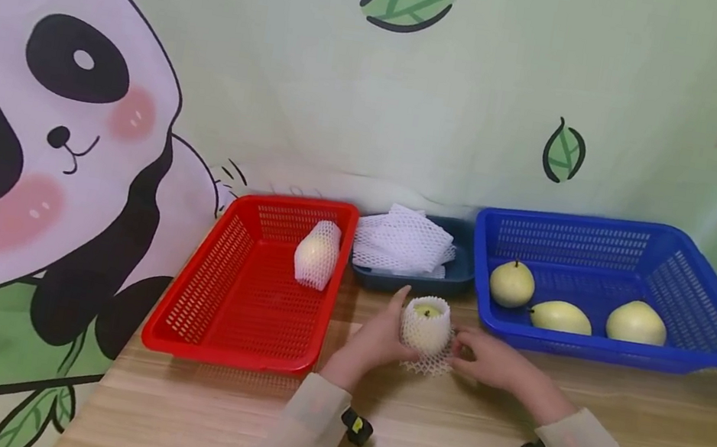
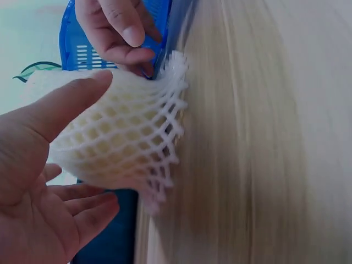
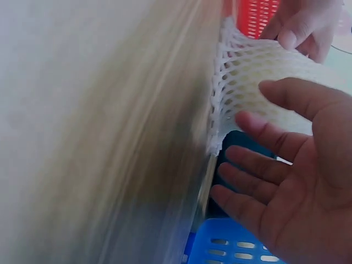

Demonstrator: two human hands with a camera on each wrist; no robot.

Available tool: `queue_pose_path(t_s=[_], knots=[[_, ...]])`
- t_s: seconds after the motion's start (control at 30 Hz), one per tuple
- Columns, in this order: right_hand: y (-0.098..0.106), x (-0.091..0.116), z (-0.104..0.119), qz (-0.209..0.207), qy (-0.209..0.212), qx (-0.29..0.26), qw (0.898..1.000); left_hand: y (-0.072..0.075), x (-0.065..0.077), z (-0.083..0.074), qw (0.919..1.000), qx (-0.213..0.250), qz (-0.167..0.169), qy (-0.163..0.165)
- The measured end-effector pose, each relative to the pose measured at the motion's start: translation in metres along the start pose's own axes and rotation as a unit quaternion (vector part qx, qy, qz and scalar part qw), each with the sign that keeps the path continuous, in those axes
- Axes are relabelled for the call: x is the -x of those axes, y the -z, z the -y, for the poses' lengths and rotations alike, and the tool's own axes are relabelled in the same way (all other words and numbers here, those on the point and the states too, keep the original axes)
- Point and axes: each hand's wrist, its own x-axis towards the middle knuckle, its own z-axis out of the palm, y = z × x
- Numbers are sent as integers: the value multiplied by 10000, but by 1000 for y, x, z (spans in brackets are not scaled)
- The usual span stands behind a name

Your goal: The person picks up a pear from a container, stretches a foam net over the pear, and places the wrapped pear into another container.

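Note:
A pale yellow pear (image 1: 426,312) stands upright on the table in a white foam net sleeve (image 1: 425,335), its stem showing at the open top. The sleeve's lower edge flares out on the wood. My left hand (image 1: 376,338) is at the pear's left side, fingers fairly straight and spread, with the thumb (image 2: 82,96) lying against the netting. On the other side, my right hand (image 1: 484,357) has its fingertips right at the sleeve. In the right wrist view its fingers (image 3: 250,165) are relaxed and apart, with no sleeve between them and the thumb.
To the left, a red basket (image 1: 171,311) contains one netted pear (image 1: 317,254). A dark blue tray (image 1: 384,281) behind my hands holds a stack of white foam nets (image 1: 400,241). At right, a blue basket (image 1: 590,347) has three bare pears (image 1: 637,323). A printed cloth hangs behind.

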Motion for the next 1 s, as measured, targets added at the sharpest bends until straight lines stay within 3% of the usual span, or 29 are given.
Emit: queue_pose_path(t_s=[0.17, 0.37, 0.7, 0.87, 1.0], knots=[[2, 11, 5, -200, -15, 84, 9998, -4, -9, -3, 9994, 314, 140, -86], [2, 31, 12, -440, -106, 157, 9989, -13, -12, 0, 9989, 438, -37, -189], [-4, 56, 23, -911, 129, 337, 9952, -23, -10, 3, 9963, 581, -427, -460], [-5, 62, 27, -1100, 103, 392, 9931, -23, -7, 0, 9949, 645, -658, -402], [-5, 66, 28, -1310, 158, 467, 9902, -14, 1, -13, 9917, 1010, -779, -155]])
